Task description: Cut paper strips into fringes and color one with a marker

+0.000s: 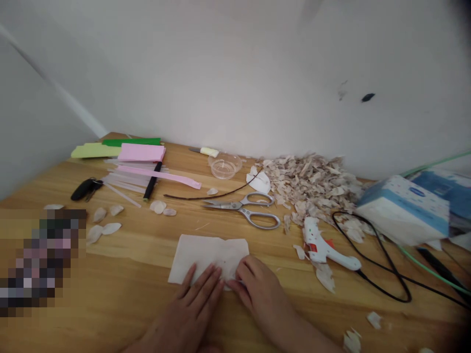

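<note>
A white folded tissue (pixel 200 250) lies on the wooden table in front of me. My left hand (pixel 200 291) rests flat on its near edge, fingers stretched out and slightly spread. At the tissue's right near corner, my right hand (pixel 253 284) has its fingers curled, with thumb and forefinger closed on the edge. The exact pinch is partly hidden by the fingers. Just beyond the tissue lie silver scissors (pixel 241 206), blades pointing left. To the right is a white hot glue gun (pixel 327 247) with a black cord.
Dried pale petals (pixel 312 184) form a heap against the wall, beside a tissue box (pixel 405 208). A thin brown stick (pixel 209 197), a clear plastic bowl (pixel 223 166) and a knife (pixel 208 151) lie behind. Pink paper (pixel 142 152), glue sticks and keys (pixel 86 189) are back left.
</note>
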A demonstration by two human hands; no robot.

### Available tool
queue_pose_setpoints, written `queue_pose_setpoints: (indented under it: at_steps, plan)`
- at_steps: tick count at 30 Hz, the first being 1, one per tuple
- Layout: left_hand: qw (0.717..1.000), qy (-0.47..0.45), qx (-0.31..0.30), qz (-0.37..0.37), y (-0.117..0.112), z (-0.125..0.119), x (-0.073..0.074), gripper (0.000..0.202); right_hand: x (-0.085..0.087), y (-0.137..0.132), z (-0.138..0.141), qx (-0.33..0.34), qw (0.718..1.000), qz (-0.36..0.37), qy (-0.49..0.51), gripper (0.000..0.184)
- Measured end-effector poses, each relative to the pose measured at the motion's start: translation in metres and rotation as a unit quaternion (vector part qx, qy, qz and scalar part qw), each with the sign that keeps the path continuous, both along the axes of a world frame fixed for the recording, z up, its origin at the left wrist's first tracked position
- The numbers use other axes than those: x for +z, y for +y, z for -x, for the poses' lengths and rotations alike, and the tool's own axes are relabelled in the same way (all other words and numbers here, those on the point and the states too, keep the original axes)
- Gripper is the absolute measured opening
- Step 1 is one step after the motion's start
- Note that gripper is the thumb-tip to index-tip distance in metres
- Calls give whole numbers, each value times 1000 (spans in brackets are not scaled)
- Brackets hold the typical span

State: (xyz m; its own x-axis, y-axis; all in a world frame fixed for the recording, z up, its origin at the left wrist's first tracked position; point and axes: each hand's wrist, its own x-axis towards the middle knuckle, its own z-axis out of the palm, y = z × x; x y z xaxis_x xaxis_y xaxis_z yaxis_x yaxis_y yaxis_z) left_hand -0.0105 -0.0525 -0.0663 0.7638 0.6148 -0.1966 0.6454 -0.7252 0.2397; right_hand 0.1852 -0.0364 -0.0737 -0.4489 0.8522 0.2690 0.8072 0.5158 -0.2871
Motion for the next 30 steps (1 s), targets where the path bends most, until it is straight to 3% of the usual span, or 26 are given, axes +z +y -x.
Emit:
queue_pose_setpoints:
  at_steps: [11, 17, 24, 30]
  plan:
    - [989, -15, 41, -143, -13, 3, -15, 82, -3, 1, 2, -1, 997, -69, -36, 27]
    - [965, -72, 58, -244, -15, 4, -17, 73, -9, 1, 3, -2, 996, -80, -44, 11]
    - [950, -107, 81, -281, -20, 6, -14, 63, -10, 0, 4, -6, 996, -77, -47, 12]
    - [943, -108, 80, -306, -22, 7, -14, 83, -7, -1, 6, -1, 994, -92, -56, 22]
